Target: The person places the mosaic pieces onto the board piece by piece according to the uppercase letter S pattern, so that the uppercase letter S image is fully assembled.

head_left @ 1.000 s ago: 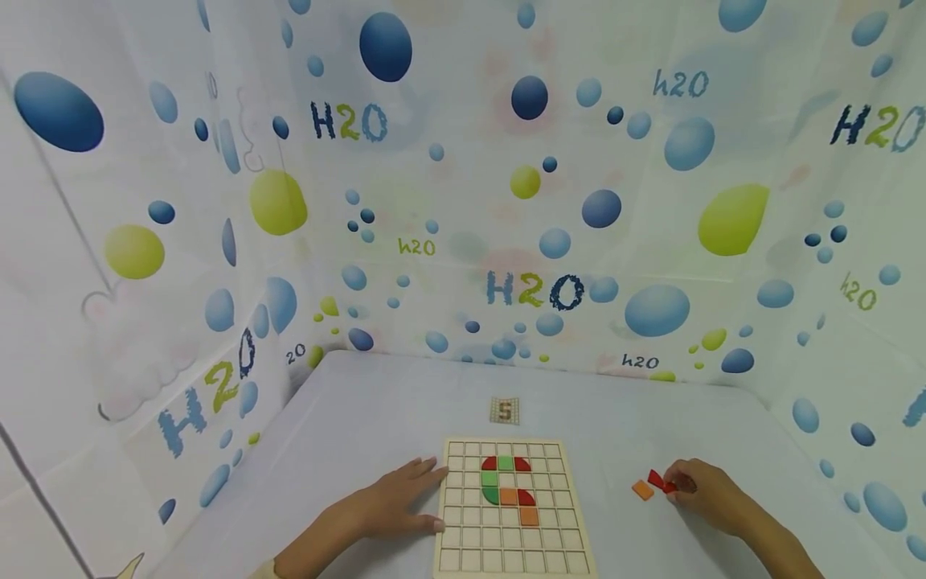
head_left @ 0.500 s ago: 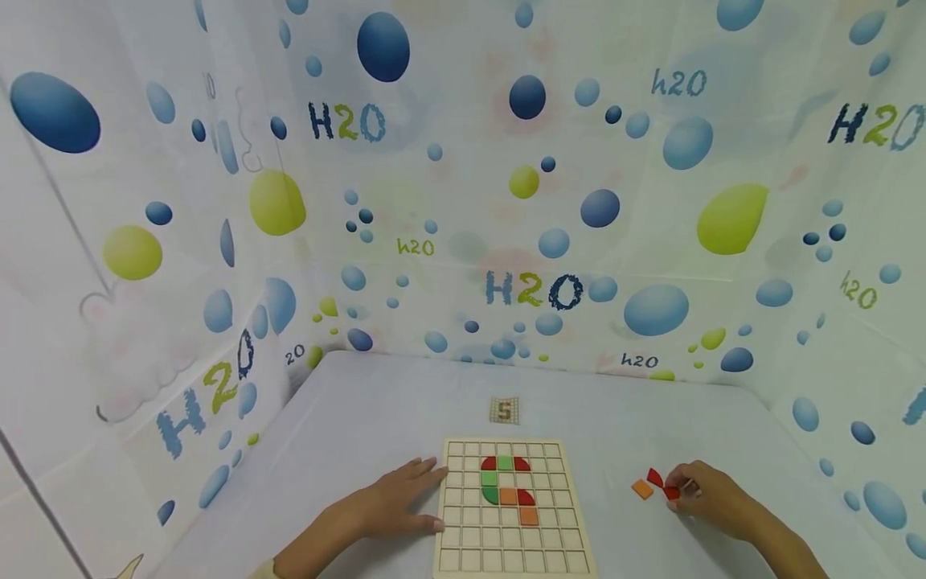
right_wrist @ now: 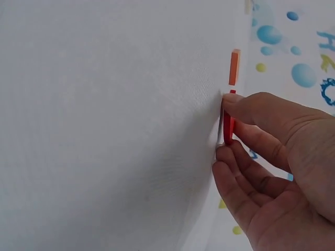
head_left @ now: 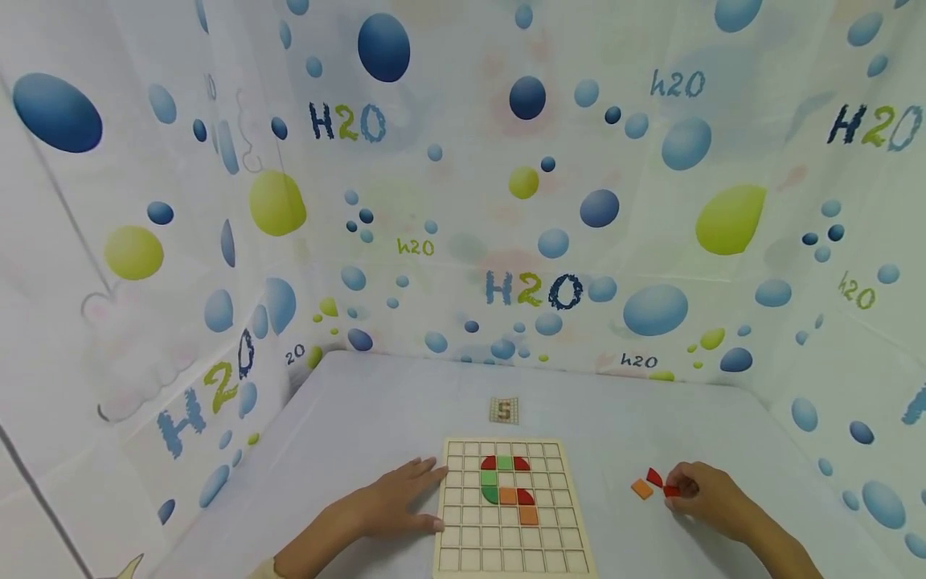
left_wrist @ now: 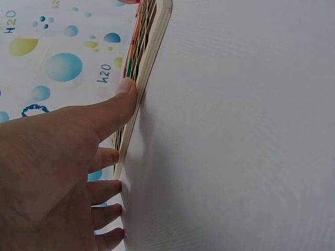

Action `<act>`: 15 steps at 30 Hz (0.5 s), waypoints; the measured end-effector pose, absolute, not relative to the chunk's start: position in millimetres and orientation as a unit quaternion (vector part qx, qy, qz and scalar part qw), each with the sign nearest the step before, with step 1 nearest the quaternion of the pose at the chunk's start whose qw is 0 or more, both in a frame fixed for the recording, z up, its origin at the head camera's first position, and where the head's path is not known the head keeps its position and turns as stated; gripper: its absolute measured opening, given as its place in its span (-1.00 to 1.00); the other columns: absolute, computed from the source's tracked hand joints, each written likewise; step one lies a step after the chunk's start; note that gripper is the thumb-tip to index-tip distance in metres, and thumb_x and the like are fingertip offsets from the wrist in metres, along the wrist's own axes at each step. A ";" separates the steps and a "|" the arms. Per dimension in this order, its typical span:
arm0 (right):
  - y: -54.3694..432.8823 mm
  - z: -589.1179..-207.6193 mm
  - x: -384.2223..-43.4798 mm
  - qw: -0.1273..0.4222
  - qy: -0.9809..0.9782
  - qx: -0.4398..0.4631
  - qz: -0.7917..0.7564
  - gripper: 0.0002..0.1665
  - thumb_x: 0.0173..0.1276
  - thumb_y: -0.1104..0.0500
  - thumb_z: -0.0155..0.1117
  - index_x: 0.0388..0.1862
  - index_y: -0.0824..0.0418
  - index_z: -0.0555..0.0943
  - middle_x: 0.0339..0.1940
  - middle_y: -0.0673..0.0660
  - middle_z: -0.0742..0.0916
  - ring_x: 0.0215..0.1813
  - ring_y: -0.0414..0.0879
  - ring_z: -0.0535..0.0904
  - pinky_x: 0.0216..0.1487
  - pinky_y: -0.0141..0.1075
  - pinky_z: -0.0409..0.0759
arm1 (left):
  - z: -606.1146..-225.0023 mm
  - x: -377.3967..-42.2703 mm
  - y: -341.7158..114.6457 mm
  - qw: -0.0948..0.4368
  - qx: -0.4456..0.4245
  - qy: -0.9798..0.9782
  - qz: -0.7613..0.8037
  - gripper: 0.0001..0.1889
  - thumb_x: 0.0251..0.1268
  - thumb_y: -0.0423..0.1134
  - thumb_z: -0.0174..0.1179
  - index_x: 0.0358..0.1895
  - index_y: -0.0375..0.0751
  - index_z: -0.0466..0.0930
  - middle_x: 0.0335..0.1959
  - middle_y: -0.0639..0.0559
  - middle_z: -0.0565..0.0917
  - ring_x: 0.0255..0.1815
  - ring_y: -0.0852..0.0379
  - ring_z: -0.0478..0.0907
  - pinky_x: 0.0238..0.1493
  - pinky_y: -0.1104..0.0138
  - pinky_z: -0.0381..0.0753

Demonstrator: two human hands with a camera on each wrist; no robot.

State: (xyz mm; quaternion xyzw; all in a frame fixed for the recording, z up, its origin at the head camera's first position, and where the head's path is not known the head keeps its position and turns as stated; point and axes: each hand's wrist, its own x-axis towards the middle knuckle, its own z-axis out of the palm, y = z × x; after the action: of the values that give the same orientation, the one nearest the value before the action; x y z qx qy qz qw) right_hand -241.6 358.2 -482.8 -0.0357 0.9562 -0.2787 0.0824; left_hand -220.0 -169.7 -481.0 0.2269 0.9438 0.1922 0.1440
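Observation:
A wooden grid board (head_left: 463, 537) lies on the table, bearing red and green rounded tiles and light green and orange square tiles that form a curved figure. My left hand (head_left: 391, 505) rests at the board's left edge, fingers spread; in the left wrist view its thumb (left_wrist: 118, 102) touches the rim. To the right of the board, my right hand (head_left: 707, 494) pinches a red rounded tile (right_wrist: 229, 128) between thumb and fingers, low over the table. Just left of it lie another red tile (head_left: 654, 478) and an orange square tile (head_left: 641, 489).
A small card (head_left: 504, 410) printed with a gridded figure like an S lies beyond the board. The white-covered table (head_left: 391, 394) meets a patterned sheet (head_left: 463, 201) with bubbles and H2O lettering at the back and sides.
My right hand has stayed in nearly the same place while the red tile turned slightly between its fingers. The left hand and the board have not moved.

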 end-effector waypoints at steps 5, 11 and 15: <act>355.3 -480.9 -238.3 0.078 0.951 -0.050 -0.296 -0.72 0.31 0.15 0.58 -0.11 0.22 0.69 -0.26 0.00 0.68 -0.16 -0.11 0.55 -0.14 -0.34 0.67 | -480.5 -219.7 -170.2 0.141 0.233 0.943 0.192 -0.08 0.30 0.37 0.32 0.64 0.07 0.29 0.68 -0.17 0.26 0.69 -0.28 0.13 0.57 -0.27 0.25; 337.1 -472.1 -231.9 0.056 0.944 -0.107 -0.306 -0.78 0.28 0.20 0.56 -0.16 0.18 0.69 -0.26 0.01 0.67 -0.17 -0.11 0.55 -0.17 -0.39 0.64 | -479.6 -218.7 -170.5 0.139 0.235 0.944 0.188 -0.08 0.31 0.36 0.33 0.64 0.05 0.29 0.68 -0.18 0.26 0.69 -0.29 0.13 0.56 -0.27 0.25; 314.1 -467.8 -228.6 0.042 0.942 -0.140 -0.302 -0.79 0.28 0.19 0.56 -0.18 0.15 0.69 -0.27 0.00 0.64 -0.19 -0.15 0.52 -0.17 -0.38 0.63 | -480.8 -220.3 -169.7 0.141 0.229 0.945 0.183 -0.07 0.29 0.40 0.31 0.65 0.10 0.28 0.68 -0.15 0.25 0.70 -0.27 0.13 0.57 -0.26 0.25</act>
State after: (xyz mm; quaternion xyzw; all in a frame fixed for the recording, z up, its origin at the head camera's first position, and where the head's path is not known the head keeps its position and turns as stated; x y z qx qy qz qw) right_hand -228.6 314.1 -467.8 -0.1400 0.9419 -0.3023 0.0424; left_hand -220.3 -169.7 -480.8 0.2293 0.9454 0.1835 0.1414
